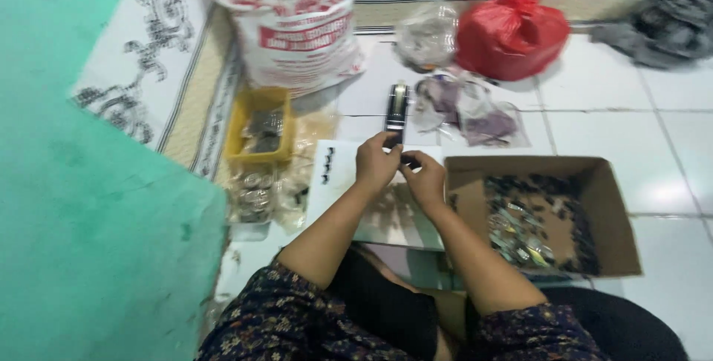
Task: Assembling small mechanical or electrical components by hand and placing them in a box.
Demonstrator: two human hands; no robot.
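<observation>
From the head camera, looking down, both hands meet just above the near edge of a white card point(338, 175) that lies on the tiled floor point(653, 138); I take that card as the landmark. The left hand point(376, 162) and the right hand point(425, 177) pinch a small dark piece point(402, 157) between their fingertips, thumbs and forefingers closed on it from either side, so each grip is clenched on that one piece (its exact shape is too small and blurred to tell). By its size it looks light and stiff, probably a little slippery, best held at its ends with the fingertips, as it is now; a firm pinch should do, not a squeeze. Both forearms reach forward from the lap, elbows bent and tucked in, wrists angled toward each other over the card. On the card's left part sits a short column of small dark pieces point(327, 166). Right of the card stands an open cardboard box point(616, 212) with a heap of small dark and shiny parts in it. Left of the card is a yellow tray point(238, 127) with more parts, and clear bags below it. Beyond the card stands a dark upright tool point(398, 105), and further back a white printed sack point(297, 27), a red plastic bag point(512, 34) and grey cloth point(668, 23).
</observation>
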